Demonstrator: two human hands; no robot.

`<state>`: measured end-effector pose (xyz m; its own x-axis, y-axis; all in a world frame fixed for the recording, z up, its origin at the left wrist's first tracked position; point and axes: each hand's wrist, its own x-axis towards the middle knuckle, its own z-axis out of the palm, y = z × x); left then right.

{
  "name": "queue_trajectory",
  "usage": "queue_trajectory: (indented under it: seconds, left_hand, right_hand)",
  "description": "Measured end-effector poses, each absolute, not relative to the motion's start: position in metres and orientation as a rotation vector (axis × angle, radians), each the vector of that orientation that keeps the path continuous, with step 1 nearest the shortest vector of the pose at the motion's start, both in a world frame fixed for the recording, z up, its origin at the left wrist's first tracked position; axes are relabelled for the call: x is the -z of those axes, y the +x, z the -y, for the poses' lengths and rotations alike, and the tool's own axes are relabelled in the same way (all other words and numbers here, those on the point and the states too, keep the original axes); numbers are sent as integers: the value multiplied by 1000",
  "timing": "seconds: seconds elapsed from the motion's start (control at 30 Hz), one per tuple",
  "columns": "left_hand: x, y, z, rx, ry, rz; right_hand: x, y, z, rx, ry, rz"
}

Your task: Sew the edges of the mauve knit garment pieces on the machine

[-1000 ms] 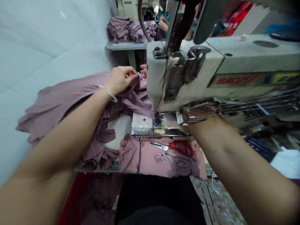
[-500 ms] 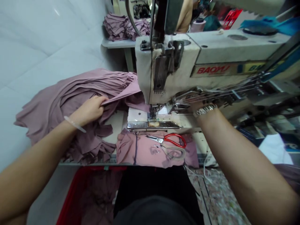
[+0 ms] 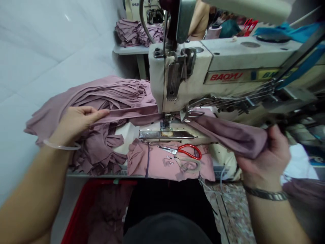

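A white BAOYU industrial sewing machine point(image 3: 228, 74) fills the right of the view above a work table point(image 3: 101, 175) heaped with ruffled mauve fabric point(image 3: 101, 93), and a long mauve fabric band point(image 3: 132, 115) runs across under its presser foot point(image 3: 166, 117). The hands are well apart on either side of the foot: the left hand point(image 3: 76, 123) pinches the band to the left, while the right hand point(image 3: 266, 162) clutches its bunched length to the right. Red-handled scissors point(image 3: 189, 151) lie on a folded pink cloth point(image 3: 167, 164) just below the needle plate, and a clear bangle point(image 3: 61, 146) circles the left wrist
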<state>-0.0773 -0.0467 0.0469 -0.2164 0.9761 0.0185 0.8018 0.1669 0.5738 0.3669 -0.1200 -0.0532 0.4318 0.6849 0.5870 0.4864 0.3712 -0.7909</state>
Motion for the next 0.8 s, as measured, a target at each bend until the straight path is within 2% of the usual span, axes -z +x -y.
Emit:
queue_trajectory:
  seconds: [0.07, 0.13, 0.2, 0.27, 0.37, 0.53, 0.7, 0.8]
  left_hand:
    - [-43, -48, 49, -888, 1814, -1828]
    - [-25, -14, 52, -799, 2143, -1367]
    - [-1, 16, 55, -607, 2557, -1036]
    - [21, 35, 58, -558, 2895, -1037]
    - [33, 42, 63, -659, 3163, -1104]
    - [19, 34, 70, -988, 3269, -644]
    - [-1, 35, 65, -713, 3212, -914]
    - [-11, 37, 63, -608, 3101, -815]
  right_hand:
    - [51, 337, 118, -151, -1131, 1517]
    - [48, 306, 111, -249, -1092, 1845]
    - [46, 287, 101, -29, -1061, 2342]
    - [45, 283, 90, 301, -1093, 2561]
    - [46, 294, 80, 526, -1104, 2604]
    - [52, 308, 83, 484, -958, 2591]
    - [59, 310, 86, 427, -969, 2623]
    - [61, 309, 85, 407, -1013, 2604]
